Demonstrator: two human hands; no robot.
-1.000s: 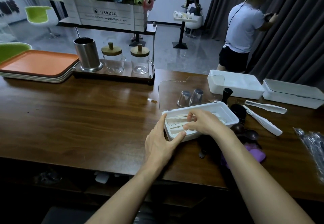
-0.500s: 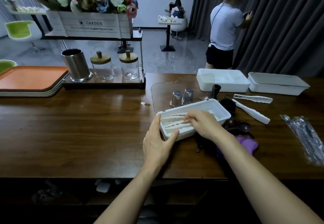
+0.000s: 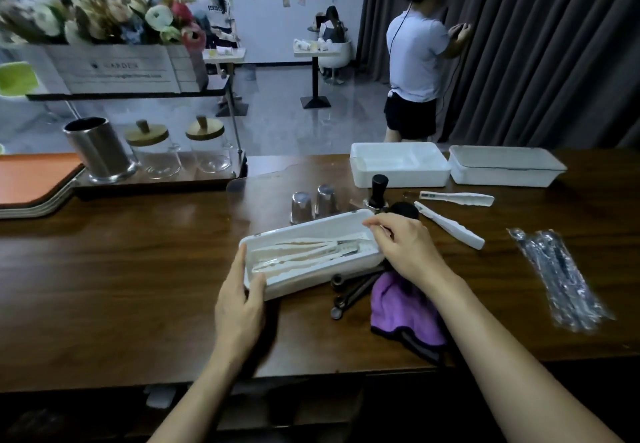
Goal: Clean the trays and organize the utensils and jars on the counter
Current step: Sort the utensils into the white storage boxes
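Head camera is showing my left hand [image 3: 239,307] holding the left corner of the white tray [image 3: 311,281], which is sitting on the counter [image 3: 121,269] with tongs [image 3: 301,252] inside. My right hand [image 3: 408,248] is curling over its right end; I cannot tell if it is pinching anything.

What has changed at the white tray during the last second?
The right hand moved from over the tongs in the middle of the white tray to its right end, fingertips at the far rim; a pinch is unclear. The left hand still holds the left end; tray and tongs stayed put.
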